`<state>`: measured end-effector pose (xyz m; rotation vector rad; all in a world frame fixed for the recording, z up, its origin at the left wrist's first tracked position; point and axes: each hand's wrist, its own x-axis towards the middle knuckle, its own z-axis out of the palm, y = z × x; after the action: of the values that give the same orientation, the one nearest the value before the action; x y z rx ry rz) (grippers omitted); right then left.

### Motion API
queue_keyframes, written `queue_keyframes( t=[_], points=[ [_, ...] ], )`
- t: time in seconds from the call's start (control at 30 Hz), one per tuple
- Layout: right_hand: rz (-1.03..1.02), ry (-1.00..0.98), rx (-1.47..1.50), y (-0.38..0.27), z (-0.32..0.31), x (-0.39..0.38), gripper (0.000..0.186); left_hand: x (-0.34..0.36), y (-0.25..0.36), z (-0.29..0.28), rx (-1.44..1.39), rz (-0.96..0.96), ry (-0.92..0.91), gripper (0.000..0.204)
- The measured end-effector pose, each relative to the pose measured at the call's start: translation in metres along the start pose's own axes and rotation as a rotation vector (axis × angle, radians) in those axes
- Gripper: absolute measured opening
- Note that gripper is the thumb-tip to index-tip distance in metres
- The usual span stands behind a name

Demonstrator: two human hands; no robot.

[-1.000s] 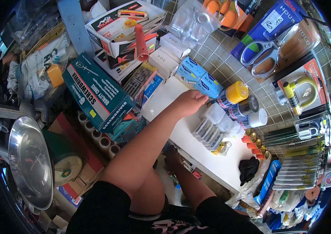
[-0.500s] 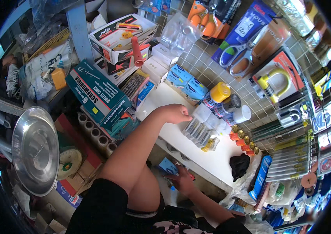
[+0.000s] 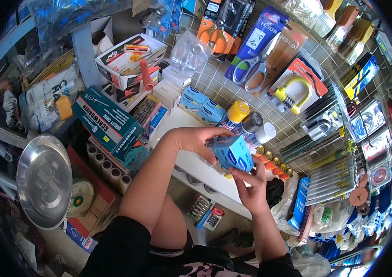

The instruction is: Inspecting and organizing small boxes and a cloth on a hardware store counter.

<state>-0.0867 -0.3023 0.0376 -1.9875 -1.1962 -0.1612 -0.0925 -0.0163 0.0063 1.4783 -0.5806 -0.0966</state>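
A small blue cardboard box (image 3: pixel 233 153) is held between my two hands above the front of a white shelf (image 3: pixel 184 121). My left hand (image 3: pixel 198 142) is closed on the box's left end, fingers over the top and thumb below. My right hand (image 3: pixel 250 187) grips it from the lower right, with the thumb on the near face. Behind the box stand spray cans with a yellow cap (image 3: pixel 238 111), a black cap (image 3: pixel 253 121) and a white cap (image 3: pixel 265 133). Two similar blue boxes (image 3: pixel 193 99) sit farther back on the shelf. The hands and box mostly hide the clear plastic cases.
Left of the shelf are a green screwdriver box (image 3: pixel 106 121), an open white carton (image 3: pixel 131 57) and a metal pan (image 3: pixel 44 182). Small red cans (image 3: pixel 276 165) line the shelf's right part. Scissors (image 3: pixel 250 74) and a yellow lock (image 3: pixel 293 94) hang on the wire grid.
My right hand has come up from below the shelf edge with the blue box. My left hand has come off the plastic cases and taken hold of the box too. The view has shifted slightly.
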Motion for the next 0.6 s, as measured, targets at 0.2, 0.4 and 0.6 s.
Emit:
queue_keyframes(
  t=[0.2, 0.4, 0.6],
  points=[
    [-0.140, 0.065, -0.087, 0.006, 0.008, 0.041, 0.041, 0.007, 0.009, 0.000, 0.175, 0.050, 0.313, 0.079],
    [-0.108, 0.177, -0.070, 0.013, 0.032, 0.035, 0.047, 0.006, -0.013, -0.020, 0.190, 0.214, 0.669, 0.074],
    [0.037, 0.201, -0.060, 0.059, 0.036, -0.036, 0.032, 0.019, -0.038, -0.045, 0.108, 0.317, 0.818, 0.068]
  ],
)
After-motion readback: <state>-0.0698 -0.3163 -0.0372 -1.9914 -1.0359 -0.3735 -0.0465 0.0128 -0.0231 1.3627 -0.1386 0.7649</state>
